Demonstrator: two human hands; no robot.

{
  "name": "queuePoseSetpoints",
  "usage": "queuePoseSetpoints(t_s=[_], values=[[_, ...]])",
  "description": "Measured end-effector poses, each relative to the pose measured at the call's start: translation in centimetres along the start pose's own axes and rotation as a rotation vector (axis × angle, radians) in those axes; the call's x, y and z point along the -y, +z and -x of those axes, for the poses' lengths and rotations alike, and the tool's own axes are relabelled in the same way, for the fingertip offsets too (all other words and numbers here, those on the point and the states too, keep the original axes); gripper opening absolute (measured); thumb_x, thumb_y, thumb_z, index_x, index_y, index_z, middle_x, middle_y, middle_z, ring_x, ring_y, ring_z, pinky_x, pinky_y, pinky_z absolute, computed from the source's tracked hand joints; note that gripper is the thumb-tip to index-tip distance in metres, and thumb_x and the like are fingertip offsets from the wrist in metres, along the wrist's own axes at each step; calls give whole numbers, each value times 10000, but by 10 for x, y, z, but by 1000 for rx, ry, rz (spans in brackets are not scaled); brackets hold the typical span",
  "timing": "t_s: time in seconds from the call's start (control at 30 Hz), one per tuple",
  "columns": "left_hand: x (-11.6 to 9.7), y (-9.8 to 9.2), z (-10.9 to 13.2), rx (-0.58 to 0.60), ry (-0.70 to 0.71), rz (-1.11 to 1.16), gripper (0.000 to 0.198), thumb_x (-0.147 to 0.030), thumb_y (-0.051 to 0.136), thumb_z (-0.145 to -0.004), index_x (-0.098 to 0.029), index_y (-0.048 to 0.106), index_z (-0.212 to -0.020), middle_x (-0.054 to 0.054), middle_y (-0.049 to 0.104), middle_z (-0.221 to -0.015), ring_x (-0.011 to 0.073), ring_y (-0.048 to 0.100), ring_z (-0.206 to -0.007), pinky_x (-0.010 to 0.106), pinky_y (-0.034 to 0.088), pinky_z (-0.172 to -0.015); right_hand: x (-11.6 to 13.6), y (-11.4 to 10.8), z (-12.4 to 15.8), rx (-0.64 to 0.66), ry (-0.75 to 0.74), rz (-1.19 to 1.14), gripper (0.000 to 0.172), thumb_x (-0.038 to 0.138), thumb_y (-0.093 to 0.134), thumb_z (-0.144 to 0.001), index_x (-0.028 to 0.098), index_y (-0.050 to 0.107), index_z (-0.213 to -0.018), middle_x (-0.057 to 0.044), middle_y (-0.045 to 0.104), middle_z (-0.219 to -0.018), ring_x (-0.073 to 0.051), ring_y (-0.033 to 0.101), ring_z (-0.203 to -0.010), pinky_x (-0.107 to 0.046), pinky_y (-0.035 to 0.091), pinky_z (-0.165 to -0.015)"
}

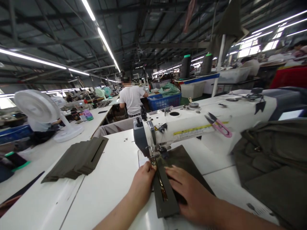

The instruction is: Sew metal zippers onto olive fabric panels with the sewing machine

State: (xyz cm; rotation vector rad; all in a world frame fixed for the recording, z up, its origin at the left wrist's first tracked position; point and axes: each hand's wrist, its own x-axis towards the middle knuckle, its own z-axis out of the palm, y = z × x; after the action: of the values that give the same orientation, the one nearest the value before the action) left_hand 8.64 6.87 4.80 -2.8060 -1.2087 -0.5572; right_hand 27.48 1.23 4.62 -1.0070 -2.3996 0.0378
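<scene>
A dark olive fabric panel (165,204) with a long slot lies under the presser foot of a white sewing machine (192,127). A shiny gold-toned zipper (162,185) shows through the slot. My left hand (143,179) is closed, thumb and fingers pinched at the panel's left edge close to the needle. My right hand (189,191) lies with fingers stretched and apart on the panel's right side. Beneath it, a wider dark olive piece (188,159) spreads to the right of the machine's needle area.
A stack of olive panels (76,158) lies on the white table at left. Pink-handled thread snips (218,125) rest on the machine arm. Dark fabric (275,172) is heaped at right. Further off are a white fan (38,103), a blue crate (164,102) and a person in white (131,99).
</scene>
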Motion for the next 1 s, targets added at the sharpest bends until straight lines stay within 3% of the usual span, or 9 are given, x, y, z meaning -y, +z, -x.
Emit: queuePoseSetpoints(t_s=[0.07,0.13,0.2,0.3,0.47,0.73,1.0], values=[[0,-3,7,-9,34,51,292,-64,442,-785,-143,590,-1025,101,596,-996,195,598,-900,325,511,-794,13,5,13,-110,-122,55,274,316,560,-771,168,625,-992,-116,620,-1053,-230,536,-1026,-412,382,-964],[-2,-7,16,-50,79,83,319,-67,438,-782,-135,590,-1054,120,599,-1064,208,583,-983,339,502,-842,24,15,21,-234,-208,142,143,229,522,-808,178,649,-849,-91,655,-946,-209,571,-931,-368,433,-907],[-6,-10,25,-88,104,107,306,-82,431,-789,-140,606,-1033,118,613,-1073,209,580,-1006,347,504,-854,32,24,23,-286,-232,209,199,113,456,-817,152,651,-827,-98,663,-914,-212,582,-888,-346,471,-844],[-14,-13,34,-117,106,113,297,-96,441,-787,-149,613,-1023,108,637,-1052,207,597,-983,353,518,-838,38,32,19,-231,-227,234,268,49,396,-797,82,648,-883,-140,658,-896,-257,587,-859,-375,504,-773],[-20,-9,39,-116,161,11,283,-93,465,-777,-135,610,-1016,115,651,-1035,221,611,-967,399,514,-846,37,31,18,-166,-258,228,276,27,380,-797,58,654,-799,-156,655,-815,-256,596,-826,-368,510,-774],[-20,-5,33,-137,190,-88,239,-60,481,-778,-106,611,-973,118,659,-990,239,620,-936,397,525,-831,31,32,17,-257,-265,207,310,18,355,-810,52,662,-785,-138,646,-745,-226,597,-751,-335,518,-750],[-8,-2,20,-118,218,-49,208,-90,494,-791,-129,610,-959,111,649,-985,230,618,-895,403,515,-841,17,38,8,-280,-251,154,262,31,388,-815,57,642,-754,-114,626,-722,-207,571,-696,-319,517,-691]])
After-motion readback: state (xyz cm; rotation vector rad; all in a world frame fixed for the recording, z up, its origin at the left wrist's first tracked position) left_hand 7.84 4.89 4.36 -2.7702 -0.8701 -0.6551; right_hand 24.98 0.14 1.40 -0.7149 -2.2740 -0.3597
